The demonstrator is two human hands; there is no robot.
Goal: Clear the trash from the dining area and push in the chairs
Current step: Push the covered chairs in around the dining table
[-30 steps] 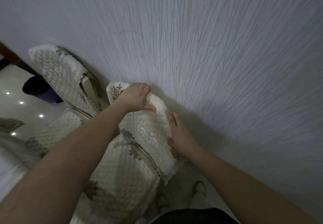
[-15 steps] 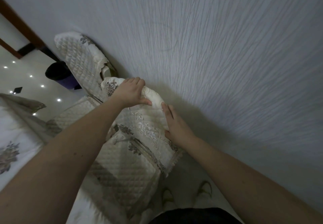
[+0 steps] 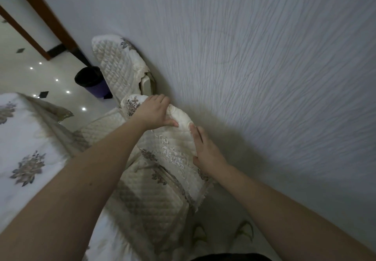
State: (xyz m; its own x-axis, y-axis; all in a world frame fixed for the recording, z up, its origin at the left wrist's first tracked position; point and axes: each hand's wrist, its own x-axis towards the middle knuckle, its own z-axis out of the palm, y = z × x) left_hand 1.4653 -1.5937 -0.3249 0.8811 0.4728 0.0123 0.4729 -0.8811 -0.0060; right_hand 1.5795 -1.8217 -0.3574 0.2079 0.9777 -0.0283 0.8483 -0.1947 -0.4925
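Pale ribbed wallpaper on the wall (image 3: 264, 67) fills the head view from twelve to four o'clock, with glossy floor tiles (image 3: 24, 73) and a dark bin (image 3: 89, 81) off at ten o'clock and a flowered tablecloth (image 3: 22, 138) at nine. Near the centre stands the nearer chair (image 3: 168, 150) in its quilted cover, close against the wall, while a second chair (image 3: 120, 67) stands beyond it at eleven o'clock. At the nearer chair's top rail the left hand (image 3: 154, 111) curls over and grips the backrest, thumb on its near face, and the right hand (image 3: 205, 148) grips the backrest's wall-side edge, fingers wrapped behind it.
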